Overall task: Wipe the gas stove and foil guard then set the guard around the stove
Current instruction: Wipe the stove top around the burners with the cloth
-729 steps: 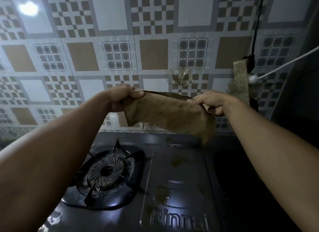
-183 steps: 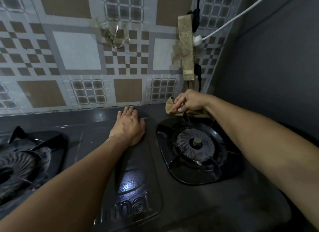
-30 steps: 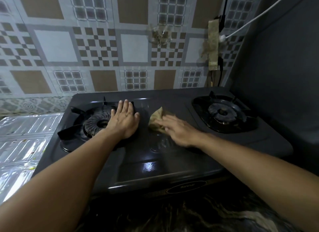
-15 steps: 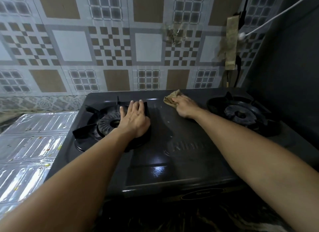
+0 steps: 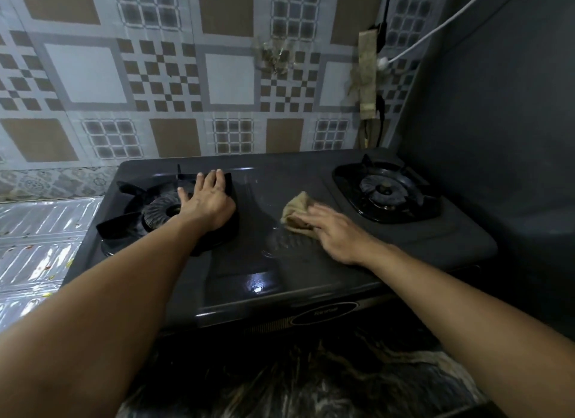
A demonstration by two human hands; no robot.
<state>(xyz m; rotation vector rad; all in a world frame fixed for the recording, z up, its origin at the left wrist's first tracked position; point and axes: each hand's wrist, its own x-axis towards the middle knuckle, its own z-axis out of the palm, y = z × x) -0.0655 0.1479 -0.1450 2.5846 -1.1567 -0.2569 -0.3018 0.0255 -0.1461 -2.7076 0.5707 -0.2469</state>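
I look down on a black gas stove (image 5: pixel 311 262) with 2 burners, set on a dark marbled counter (image 5: pixel 326 386) against a patterned tile wall (image 5: pixel 155 75). The foil guard (image 5: pixel 37 240) lies flat left of the stove, not yet around it. My left hand (image 5: pixel 207 202) rests open, palm down, on the stove's left burner (image 5: pixel 158 210). My right hand (image 5: pixel 334 232) presses flat on the tan cloth (image 5: pixel 295 212); half a second ago it was at the stove's back edge, now mid-panel, so wiping continues.

Two bare forearms entering from the bottom edge, no sleeves in view, bare left hand (image 5: pixel 208 204), bare right hand (image 5: pixel 334 234) (no rings, watch or gloves visible)
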